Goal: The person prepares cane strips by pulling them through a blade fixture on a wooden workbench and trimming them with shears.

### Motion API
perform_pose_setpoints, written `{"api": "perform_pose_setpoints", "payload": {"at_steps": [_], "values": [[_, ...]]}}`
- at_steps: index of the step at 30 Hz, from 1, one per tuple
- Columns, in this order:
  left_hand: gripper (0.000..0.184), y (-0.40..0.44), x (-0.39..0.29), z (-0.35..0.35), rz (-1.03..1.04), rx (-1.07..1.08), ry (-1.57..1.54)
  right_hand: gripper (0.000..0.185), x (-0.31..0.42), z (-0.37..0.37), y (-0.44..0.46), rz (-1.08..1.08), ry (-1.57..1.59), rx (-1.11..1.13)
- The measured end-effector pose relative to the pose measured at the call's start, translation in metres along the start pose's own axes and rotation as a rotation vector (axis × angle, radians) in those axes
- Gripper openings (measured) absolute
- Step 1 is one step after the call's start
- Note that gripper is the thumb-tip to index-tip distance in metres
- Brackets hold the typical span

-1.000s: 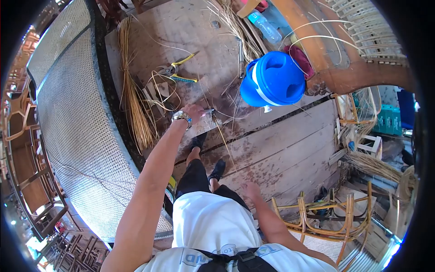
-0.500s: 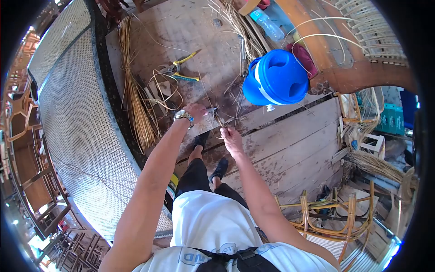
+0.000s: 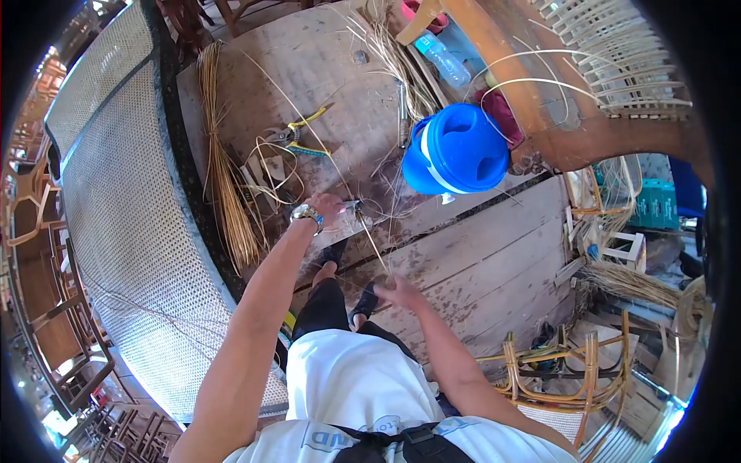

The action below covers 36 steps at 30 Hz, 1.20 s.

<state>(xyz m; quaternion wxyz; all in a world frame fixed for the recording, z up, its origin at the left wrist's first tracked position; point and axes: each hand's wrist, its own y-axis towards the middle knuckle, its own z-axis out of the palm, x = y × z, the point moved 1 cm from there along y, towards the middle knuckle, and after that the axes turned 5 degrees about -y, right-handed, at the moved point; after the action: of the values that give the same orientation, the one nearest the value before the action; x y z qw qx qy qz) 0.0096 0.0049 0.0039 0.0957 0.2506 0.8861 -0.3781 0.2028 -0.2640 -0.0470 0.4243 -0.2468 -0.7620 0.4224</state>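
Note:
Near the middle of the boards, my left hand [image 3: 327, 207] is closed around a small metal blade [image 3: 350, 205]; its handle is hidden in the fingers. A long, thin rattan strip [image 3: 297, 113] runs from the far boards down past the blade. The nearer length of that strip goes to my right hand [image 3: 403, 295], whose fingers are closed on it, close to my feet. Beyond my left hand lie yellow-and-teal pruning shears [image 3: 297, 137] with their handles spread, beside a loose loop of cane.
A bundle of rattan strips [image 3: 220, 162] lies along a large woven cane panel [image 3: 127, 185] on the left. A blue water jug [image 3: 459, 150] and a plastic bottle [image 3: 444, 60] stand or lie at right. A wooden frame [image 3: 567, 143] and cane furniture [image 3: 590, 363] border the right side.
My right hand has drawn back toward my body and slightly right, with more strip stretched between my hands. My left hand stays near the same spot, and the strip's far part has straightened.

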Motion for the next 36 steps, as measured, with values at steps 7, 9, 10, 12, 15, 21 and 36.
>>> {"api": "perform_pose_setpoints", "payload": {"at_steps": [7, 9, 10, 12, 15, 21, 36], "values": [[0.030, -0.009, -0.007, -0.011, 0.037, 0.078, 0.058, 0.055, 0.098, -0.030, 0.065, -0.279, 0.626, -0.004], [0.030, -0.011, -0.009, -0.012, 0.031, 0.067, 0.071, 0.044, 0.099, -0.026, 0.070, -0.331, 0.217, -0.329], [0.029, -0.012, -0.009, -0.011, 0.025, 0.050, 0.086, 0.044, 0.101, -0.023, 0.068, -0.330, 0.218, -0.326], [0.029, -0.006, -0.005, -0.008, -0.007, 0.039, 0.026, 0.044, 0.103, -0.016, 0.060, -0.460, 0.556, -0.351], [0.027, -0.008, -0.005, -0.007, 0.001, 0.006, 0.009, 0.047, 0.108, -0.022, 0.055, -0.335, 0.601, -0.256], [0.030, -0.013, -0.010, -0.012, -0.040, 0.015, -0.068, 0.037, 0.102, -0.017, 0.076, -0.386, -0.070, -0.653], [0.037, 0.005, 0.006, 0.002, -0.080, 0.015, -0.144, 0.073, 0.008, 0.006, 0.005, -0.335, -0.185, -0.469]]}}
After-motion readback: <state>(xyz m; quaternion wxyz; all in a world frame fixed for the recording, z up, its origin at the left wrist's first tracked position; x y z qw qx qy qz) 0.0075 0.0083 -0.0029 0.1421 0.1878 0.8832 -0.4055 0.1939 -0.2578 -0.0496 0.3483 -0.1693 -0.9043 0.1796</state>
